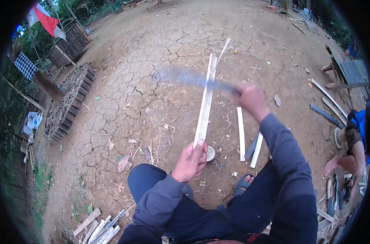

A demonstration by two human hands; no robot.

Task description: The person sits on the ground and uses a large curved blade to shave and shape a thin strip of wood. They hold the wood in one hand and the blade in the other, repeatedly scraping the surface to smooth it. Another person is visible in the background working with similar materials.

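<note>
A long pale bamboo strip [204, 110] points away from me, its near end gripped by my left hand [190, 161] with the thumb on top. My right hand [252, 100] is closed around the handle of a machete [179, 77], whose blade is smeared by motion and lies across the strip's upper part. From the strip's far end a thin sliver [223, 49] splits off to the right. Below the left hand, a small round pale object [210, 153] is partly hidden by the fingers. Curled shavings [228, 122] lie on the ground beside the strip.
More bamboo strips [240, 136] lie by my right foot, with a bundle of split pieces [101, 231] at lower left. At right sits another person [354, 146], near hand tools [335, 195] and a slatted bench [354, 73]. A bordered garden bed [73, 101] stands left on cracked earth.
</note>
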